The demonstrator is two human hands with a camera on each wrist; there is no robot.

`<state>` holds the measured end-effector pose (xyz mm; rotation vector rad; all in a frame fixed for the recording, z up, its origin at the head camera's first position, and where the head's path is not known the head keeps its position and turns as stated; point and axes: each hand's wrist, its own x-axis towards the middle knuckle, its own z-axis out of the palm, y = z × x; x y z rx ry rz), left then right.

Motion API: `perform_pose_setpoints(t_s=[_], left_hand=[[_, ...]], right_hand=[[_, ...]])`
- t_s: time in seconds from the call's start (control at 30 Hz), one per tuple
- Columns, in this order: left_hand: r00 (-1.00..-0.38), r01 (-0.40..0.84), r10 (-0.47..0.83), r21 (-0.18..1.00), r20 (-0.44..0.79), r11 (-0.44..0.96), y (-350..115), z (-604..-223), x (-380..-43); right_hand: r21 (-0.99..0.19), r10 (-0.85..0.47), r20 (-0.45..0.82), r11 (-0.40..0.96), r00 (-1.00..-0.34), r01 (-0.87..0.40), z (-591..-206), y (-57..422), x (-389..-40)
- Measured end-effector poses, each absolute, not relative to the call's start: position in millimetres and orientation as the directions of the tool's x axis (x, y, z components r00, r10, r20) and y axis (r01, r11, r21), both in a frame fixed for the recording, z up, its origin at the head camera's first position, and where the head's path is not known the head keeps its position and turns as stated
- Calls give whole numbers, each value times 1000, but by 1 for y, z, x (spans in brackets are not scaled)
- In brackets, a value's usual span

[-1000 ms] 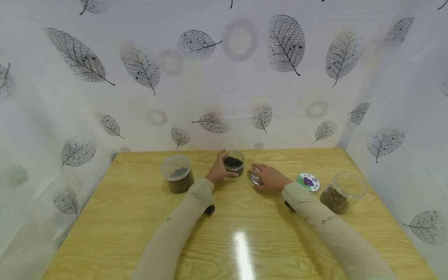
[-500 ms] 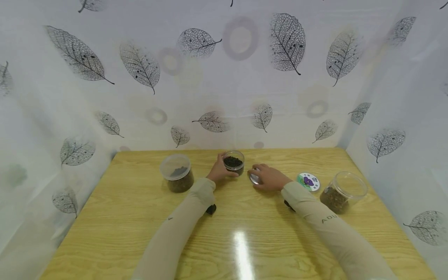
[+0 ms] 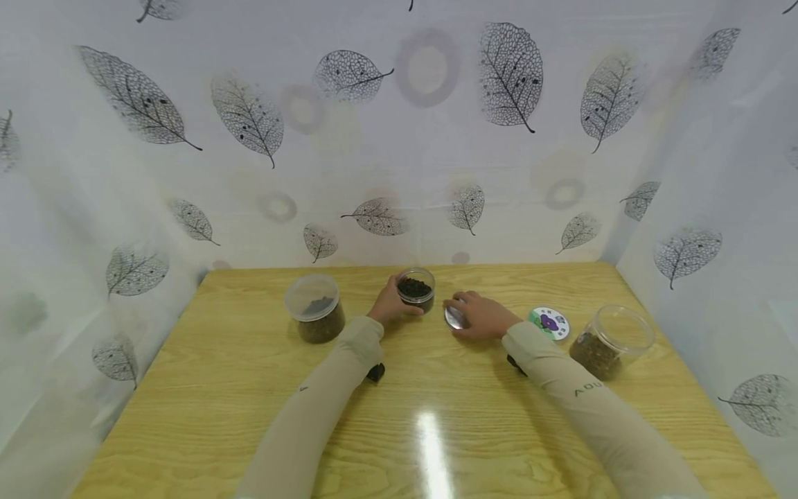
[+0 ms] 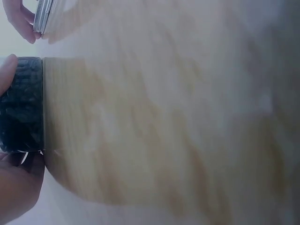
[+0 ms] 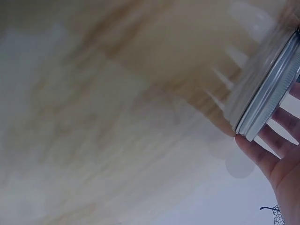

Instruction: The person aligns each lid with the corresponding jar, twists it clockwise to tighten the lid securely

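Note:
My left hand (image 3: 389,303) grips a small clear jar (image 3: 416,299) from its left side, thumb at the front. Dark loose bits fill much of it, and no lid covers its mouth. In the left wrist view the dark-filled jar (image 4: 22,105) stands on the tabletop between thumb and fingers. Just to the right, my right hand (image 3: 483,318) holds a round silver metal lid (image 3: 456,317) by its edge, low at the table. The right wrist view shows the lid's ridged rim (image 5: 268,93) with the fingertips (image 5: 251,146) against it.
A larger clear tub (image 3: 321,331) with a translucent lid and dark contents stands on the left. At right lies a round printed lid (image 3: 549,324) with a purple flower, beside an open clear jar (image 3: 595,355) of brown bits. A leaf-print sheet (image 3: 424,159) hangs behind the table (image 3: 249,416).
The left hand's raised fingers have lowered round the back of the small jar. The right hand has stayed at the metal lid with hardly any shift.

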<state>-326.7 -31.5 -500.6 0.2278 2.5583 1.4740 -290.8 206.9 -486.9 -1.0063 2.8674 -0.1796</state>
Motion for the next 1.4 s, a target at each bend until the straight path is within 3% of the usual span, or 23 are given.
perform_pose_setpoints(t_s=[0.63, 1.4], left_hand=[[-979, 37, 192, 874, -65, 484, -38, -499, -325], [-972, 108, 236, 864, -12, 491, -52, -481, -309]], right_hand=[[-152, -600, -96, 797, -794, -585, -483, 204, -290], [-168, -577, -34, 809, -816, -564, -469, 203, -275]])
